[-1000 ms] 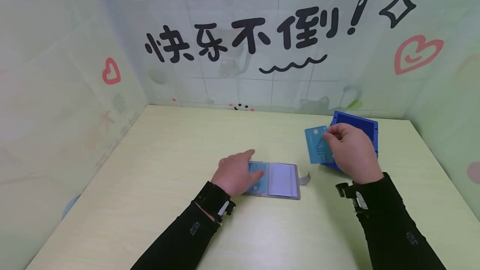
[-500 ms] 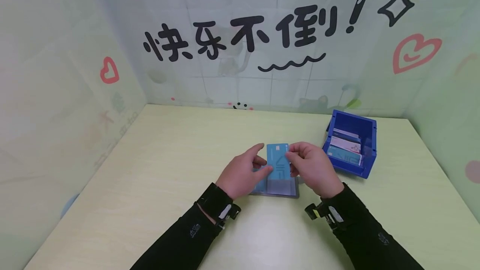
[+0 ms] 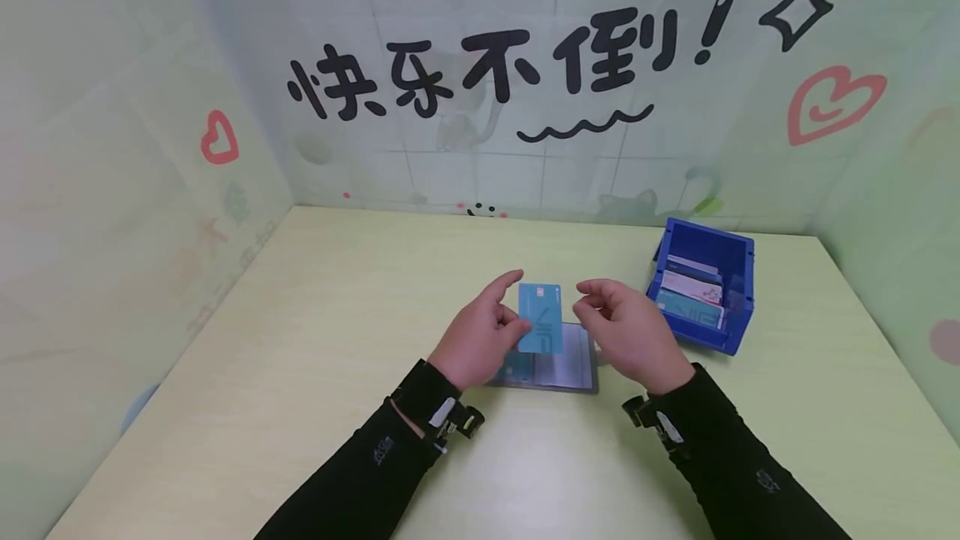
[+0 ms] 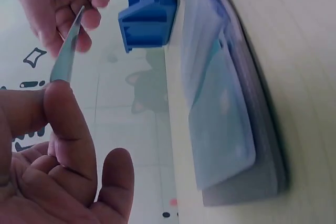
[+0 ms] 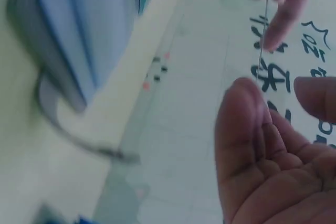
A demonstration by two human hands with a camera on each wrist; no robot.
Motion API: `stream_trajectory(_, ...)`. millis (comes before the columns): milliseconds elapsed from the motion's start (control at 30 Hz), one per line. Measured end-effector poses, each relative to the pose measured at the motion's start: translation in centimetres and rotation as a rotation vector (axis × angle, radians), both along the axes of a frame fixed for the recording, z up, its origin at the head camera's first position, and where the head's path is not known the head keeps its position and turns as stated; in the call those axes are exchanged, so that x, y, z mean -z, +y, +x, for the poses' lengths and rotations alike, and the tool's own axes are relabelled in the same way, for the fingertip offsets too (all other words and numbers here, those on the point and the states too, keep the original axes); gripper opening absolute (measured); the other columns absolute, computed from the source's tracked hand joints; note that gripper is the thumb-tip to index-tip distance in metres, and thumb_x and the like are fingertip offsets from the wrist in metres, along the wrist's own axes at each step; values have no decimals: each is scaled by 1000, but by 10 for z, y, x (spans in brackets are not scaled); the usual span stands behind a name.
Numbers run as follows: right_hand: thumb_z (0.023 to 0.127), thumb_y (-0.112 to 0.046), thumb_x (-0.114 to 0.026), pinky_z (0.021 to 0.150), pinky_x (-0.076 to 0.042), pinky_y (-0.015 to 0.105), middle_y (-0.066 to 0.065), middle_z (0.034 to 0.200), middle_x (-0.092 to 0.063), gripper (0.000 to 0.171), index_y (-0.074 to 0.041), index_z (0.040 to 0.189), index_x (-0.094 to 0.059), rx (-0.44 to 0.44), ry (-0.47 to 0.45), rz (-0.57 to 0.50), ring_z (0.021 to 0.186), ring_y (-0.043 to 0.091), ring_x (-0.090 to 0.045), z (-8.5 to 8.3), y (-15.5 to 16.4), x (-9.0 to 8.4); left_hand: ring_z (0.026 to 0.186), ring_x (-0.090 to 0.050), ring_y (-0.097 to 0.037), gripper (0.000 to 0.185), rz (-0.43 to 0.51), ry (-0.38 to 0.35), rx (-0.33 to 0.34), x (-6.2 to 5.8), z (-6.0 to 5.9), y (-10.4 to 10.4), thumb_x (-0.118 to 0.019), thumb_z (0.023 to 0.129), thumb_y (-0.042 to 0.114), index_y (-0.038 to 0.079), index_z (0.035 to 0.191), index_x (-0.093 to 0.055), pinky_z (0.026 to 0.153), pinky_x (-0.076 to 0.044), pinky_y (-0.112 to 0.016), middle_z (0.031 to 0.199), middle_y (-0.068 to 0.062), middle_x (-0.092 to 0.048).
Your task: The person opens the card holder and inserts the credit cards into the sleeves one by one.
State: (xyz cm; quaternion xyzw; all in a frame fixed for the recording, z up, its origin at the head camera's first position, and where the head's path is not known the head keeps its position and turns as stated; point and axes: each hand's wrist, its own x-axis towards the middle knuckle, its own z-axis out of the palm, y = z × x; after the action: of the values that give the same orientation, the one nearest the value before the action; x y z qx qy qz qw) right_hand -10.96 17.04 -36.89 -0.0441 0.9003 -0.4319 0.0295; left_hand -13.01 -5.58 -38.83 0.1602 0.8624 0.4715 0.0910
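The left hand [image 3: 480, 340] pinches a light-blue chip card [image 3: 540, 317] upright above the open grey card holder [image 3: 558, 369] lying on the table [image 3: 300, 340]. The right hand [image 3: 626, 332], fingers loosely curled, holds nothing. Right: a blue bin [image 3: 731, 248] of cards. The wall lettering reads "快乐不倒!".

Blue card [image 3: 541, 318] (upright, pinched) above open grey card wallet [image 3: 558, 369].

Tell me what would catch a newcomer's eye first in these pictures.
A blue card held upright in the left hand at mid-table, the right hand open beside it. Beneath them lies an open grey card holder; a blue bin of cards stands to the right.
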Motion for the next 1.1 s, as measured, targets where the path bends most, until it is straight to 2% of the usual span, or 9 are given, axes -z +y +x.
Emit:
stream_trajectory(133,107,-32,-61,96,-59,51,16,138,-69,46,-7,146,-61,-60,13,209,122,36,-68,2,15,-3,74,-59,-18,64,-58,3,-37,-1,-3,-4,-66,105,19,17,163,-38,67,-47,-33,83,-1,-65)
stream_trajectory(300,100,-33,-72,110,-49,59,18,154,-58,58,-8,150,-58,-160,-63,429,141,43,-56,-1,24,5,73,-56,-18,62,-152,-16,-50,2,-5,-7,-65,106,20,12,162,-41,65,-45,-31,83,-3,-61)
stream_trajectory(467,93,-33,-80,116,-43,59,16,162,-49,67,-8,151,-57,-231,-77,483,148,42,-48,-5,21,17,69,-53,-18,57,-239,-6,-51,8,-8,-9,-64,106,20,9,159,-46,64,-42,-30,80,-2,-57)
stream_trajectory(667,88,-38,-86,119,-39,61,15,162,-50,73,-9,149,-60,-302,-51,590,151,44,-43,-6,13,27,69,-54,-17,50,-294,5,-54,12,-10,-10,-62,106,20,8,154,-53,67,-43,-30,78,-1,-57)
stream_trajectory(833,85,-42,-87,118,-40,63,13,159,-53,77,-10,150,-60,-357,-41,653,148,46,-46,-5,8,29,68,-53,-16,48,-313,0,-41,14,-10,-10,-62,106,19,7,152,-56,64,-41,-30,76,0,-56)
stream_trajectory(1100,88,-38,-85,115,-45,57,13,155,-58,73,-8,150,-59,-366,-53,673,142,41,-55,-6,8,32,58,-43,-14,46,-318,-9,-14,15,-8,-7,-62,106,17,6,150,-58,58,-35,-28,66,3,-41)
